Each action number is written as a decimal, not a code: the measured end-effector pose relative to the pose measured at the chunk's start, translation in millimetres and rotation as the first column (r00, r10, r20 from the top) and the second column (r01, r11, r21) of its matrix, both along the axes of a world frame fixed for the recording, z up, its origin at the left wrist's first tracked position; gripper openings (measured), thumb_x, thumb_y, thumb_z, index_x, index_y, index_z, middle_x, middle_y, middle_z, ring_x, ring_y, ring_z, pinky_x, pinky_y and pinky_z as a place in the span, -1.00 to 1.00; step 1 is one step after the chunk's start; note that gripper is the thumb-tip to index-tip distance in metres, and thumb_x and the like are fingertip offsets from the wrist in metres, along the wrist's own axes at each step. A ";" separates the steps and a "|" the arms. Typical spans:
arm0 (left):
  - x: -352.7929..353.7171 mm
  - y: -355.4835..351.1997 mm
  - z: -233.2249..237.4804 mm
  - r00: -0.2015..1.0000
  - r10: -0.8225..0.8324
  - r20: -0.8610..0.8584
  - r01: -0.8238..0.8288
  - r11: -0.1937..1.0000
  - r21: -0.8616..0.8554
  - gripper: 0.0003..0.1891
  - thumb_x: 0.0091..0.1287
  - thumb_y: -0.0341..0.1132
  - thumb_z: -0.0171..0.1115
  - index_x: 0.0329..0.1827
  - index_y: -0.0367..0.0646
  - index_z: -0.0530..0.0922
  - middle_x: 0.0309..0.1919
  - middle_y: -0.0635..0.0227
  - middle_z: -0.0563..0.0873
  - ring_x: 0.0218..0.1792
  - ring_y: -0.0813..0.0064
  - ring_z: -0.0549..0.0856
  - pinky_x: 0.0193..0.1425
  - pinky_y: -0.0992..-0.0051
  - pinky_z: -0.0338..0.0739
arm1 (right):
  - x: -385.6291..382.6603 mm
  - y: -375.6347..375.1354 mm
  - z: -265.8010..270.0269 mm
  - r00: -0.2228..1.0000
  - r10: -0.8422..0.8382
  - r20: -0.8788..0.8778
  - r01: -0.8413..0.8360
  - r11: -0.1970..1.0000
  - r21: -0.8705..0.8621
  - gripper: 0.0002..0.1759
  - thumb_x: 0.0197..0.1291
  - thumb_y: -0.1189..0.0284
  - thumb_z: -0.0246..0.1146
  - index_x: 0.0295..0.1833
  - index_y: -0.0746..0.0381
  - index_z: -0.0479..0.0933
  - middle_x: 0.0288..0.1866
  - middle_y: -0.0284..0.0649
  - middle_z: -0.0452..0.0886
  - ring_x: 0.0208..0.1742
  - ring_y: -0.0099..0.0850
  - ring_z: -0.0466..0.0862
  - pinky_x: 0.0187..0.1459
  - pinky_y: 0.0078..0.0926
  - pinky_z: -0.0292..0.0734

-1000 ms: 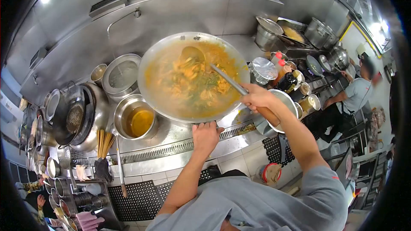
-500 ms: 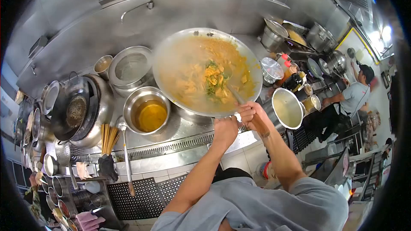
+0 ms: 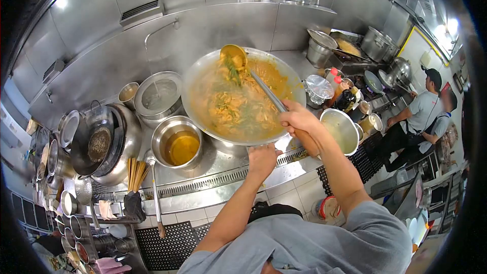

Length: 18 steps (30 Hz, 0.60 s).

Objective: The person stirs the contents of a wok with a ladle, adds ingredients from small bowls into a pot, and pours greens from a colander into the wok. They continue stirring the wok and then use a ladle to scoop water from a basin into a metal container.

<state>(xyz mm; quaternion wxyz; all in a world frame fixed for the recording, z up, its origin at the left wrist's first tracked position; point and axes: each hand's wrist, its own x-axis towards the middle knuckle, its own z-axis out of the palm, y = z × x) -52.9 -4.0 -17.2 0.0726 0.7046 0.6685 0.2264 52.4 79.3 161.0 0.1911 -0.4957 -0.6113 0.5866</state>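
A large wok [image 3: 190, 114] holds steaming orange-yellow food with green leaves in it. My right hand [image 3: 299, 117] is wrapped round the shaft of a long ladle [image 3: 267, 90] near its wooden grip. The ladle's bowl is lifted at the wok's far side, tipped, with leafy food hanging from it. At the wok's near rim, my left hand [image 3: 263, 158] is closed on the edge; exactly what its fingers grip there is partly hidden.
Left of the wok stand a pot of yellow liquid [image 3: 183, 148], a strainer on a pot [image 3: 157, 94] and a black wok [image 3: 94, 144]. A second ladle [image 3: 156, 193] leans on the counter edge. A white pot [image 3: 341, 131] and bottles [image 3: 346, 99] stand right; two people [image 3: 413, 116] are beyond.
The ladle's bowl has risen out of the food toward the wok's far side, bringing leaves up. My right hand has moved up slightly and away from my left. A second person now shows at right.
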 end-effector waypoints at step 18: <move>9.1 -5.9 11.2 0.981 0.176 0.076 -0.188 0.964 0.186 -0.75 0.19 -0.09 0.38 -0.36 -0.05 0.57 -0.40 0.37 0.63 -0.25 0.28 0.58 -0.03 0.12 0.24 | 82.2 226.8 -95.5 0.575 0.198 0.794 -0.515 0.841 0.163 -0.56 0.28 0.39 0.11 0.27 0.18 0.34 -0.35 0.02 0.61 -0.42 -0.10 0.66 -0.35 -0.16 0.59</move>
